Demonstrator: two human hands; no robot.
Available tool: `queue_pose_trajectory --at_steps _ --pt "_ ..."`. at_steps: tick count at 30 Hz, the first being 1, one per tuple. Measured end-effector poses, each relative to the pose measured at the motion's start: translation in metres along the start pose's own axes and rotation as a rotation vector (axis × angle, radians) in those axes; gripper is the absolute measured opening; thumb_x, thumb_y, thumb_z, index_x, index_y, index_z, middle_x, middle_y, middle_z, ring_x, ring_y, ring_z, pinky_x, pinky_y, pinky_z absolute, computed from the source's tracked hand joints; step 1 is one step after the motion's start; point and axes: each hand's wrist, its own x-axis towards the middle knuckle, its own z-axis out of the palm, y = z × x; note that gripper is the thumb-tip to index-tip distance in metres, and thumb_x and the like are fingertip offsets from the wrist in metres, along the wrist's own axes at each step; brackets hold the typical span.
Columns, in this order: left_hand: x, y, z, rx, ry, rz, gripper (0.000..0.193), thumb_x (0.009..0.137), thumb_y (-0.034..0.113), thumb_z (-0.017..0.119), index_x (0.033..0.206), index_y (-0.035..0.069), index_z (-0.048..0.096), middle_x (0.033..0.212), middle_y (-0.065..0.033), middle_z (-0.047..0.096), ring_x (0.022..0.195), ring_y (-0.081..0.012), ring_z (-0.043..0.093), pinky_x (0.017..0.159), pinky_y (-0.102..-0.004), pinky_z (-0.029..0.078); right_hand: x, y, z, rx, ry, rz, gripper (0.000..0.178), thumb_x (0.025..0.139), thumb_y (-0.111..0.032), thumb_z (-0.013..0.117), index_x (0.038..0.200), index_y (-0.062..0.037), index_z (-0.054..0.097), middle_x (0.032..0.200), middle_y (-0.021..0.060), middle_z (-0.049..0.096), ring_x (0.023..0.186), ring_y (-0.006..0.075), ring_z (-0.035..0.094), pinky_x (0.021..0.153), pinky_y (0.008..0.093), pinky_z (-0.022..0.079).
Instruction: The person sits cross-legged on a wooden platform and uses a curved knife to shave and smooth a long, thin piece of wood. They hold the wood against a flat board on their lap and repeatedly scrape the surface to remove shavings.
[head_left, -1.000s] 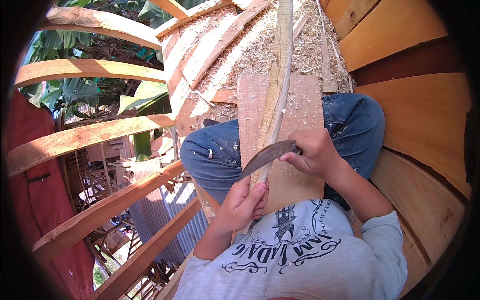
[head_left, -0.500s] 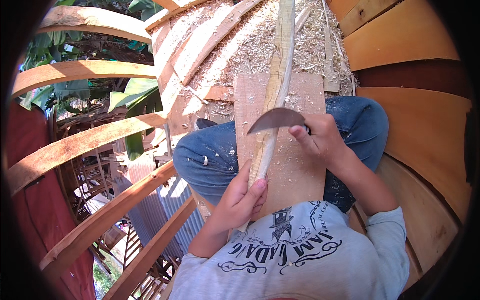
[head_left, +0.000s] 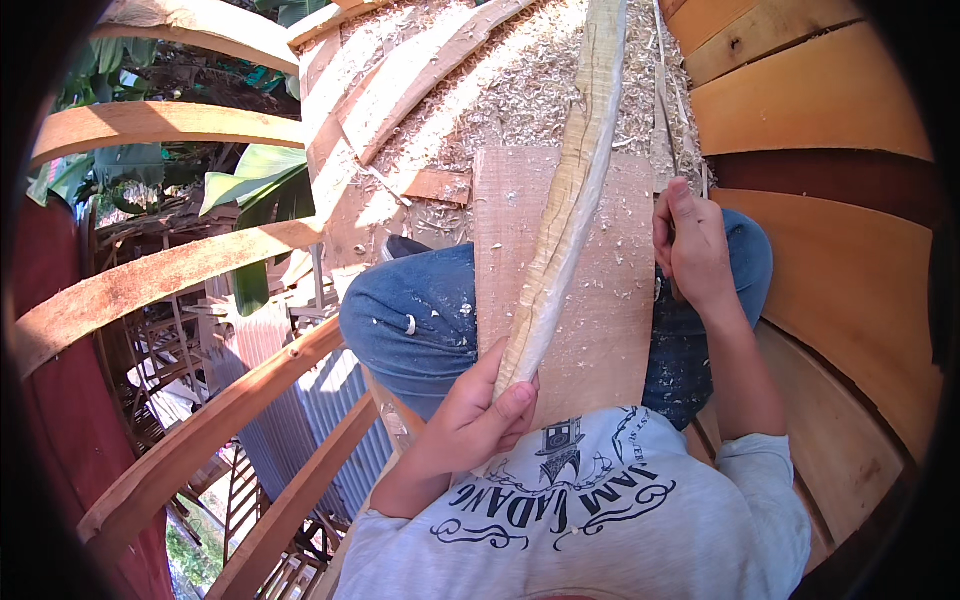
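Note:
A long, slightly bent wooden strip [head_left: 568, 215], pale and smooth on one side with a rough yellowish face, slants up and away from me. My left hand [head_left: 487, 412] is closed around its near end, close to my shirt. Under the strip, a flat wooden board [head_left: 622, 300] rests between my legs. To the right, above my right knee, my right hand [head_left: 692, 248] is wrapped around the handle of a broad curved knife [head_left: 671, 140]. The blade points away from me, seen nearly edge-on, apart from the strip.
Wood shavings [head_left: 510, 90] cover the planks ahead. A curved timber piece [head_left: 425, 85] lies far left. Bare curved ribs [head_left: 170, 277] stand on the left, with gaps down to corrugated sheets [head_left: 345, 425]. Orange-brown planking [head_left: 820, 270] rises close on the right.
My right hand has drawn the knife off the strip to the right and turned its blade edge-on. The strip's far part has swung slightly right, my left hand still holding it.

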Motion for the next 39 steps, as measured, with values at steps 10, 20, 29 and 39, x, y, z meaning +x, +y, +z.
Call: queue_pose_trajectory --at_steps 10,20,29,39 --pt "0.0 -0.001 0.001 0.137 0.097 0.109 0.021 0.099 0.017 0.044 0.113 0.001 0.04 0.062 0.0032 0.039 0.049 -0.0032 0.035 0.043 -0.0181 0.03 -0.054 -0.006 0.029 -0.434 -0.115 -0.448 0.052 0.089 -0.045 0.058 0.063 -0.0008 0.053 0.049 0.0109 0.047 0.043 0.0236 0.051 0.042 0.0329 0.038" --pt "-0.027 -0.019 0.028 0.702 0.107 0.1 0.025 0.096 0.016 0.049 0.109 -0.004 0.041 0.068 -0.0099 0.054 0.061 -0.0157 0.054 0.056 -0.0299 0.043 -0.032 -0.016 -0.026 -0.642 0.389 -0.403 0.053 0.086 -0.047 0.061 0.065 0.0015 0.056 0.052 0.0158 0.049 0.048 0.0333 0.051 0.046 0.0363 0.039" --pt "-0.027 -0.031 0.038 0.656 0.194 0.192 0.024 0.096 0.014 0.048 0.109 -0.004 0.04 0.068 -0.0155 0.056 0.061 -0.0194 0.058 0.054 -0.0324 0.043 -0.077 -0.016 0.012 -0.775 0.086 -0.599 0.058 0.073 -0.06 0.067 0.056 -0.0069 0.052 0.048 0.009 0.05 0.043 0.0279 0.054 0.041 0.0346 0.041" --pt "-0.034 -0.032 0.048 0.804 0.259 0.245 0.019 0.095 0.013 0.048 0.101 -0.002 0.037 0.061 -0.0204 0.052 0.054 -0.0321 0.061 0.048 -0.0367 0.04 -0.061 -0.009 0.006 -0.872 0.291 -0.718 0.07 0.065 -0.074 0.062 0.052 -0.0068 0.045 0.045 0.0069 0.043 0.041 0.0244 0.051 0.04 0.0321 0.037"
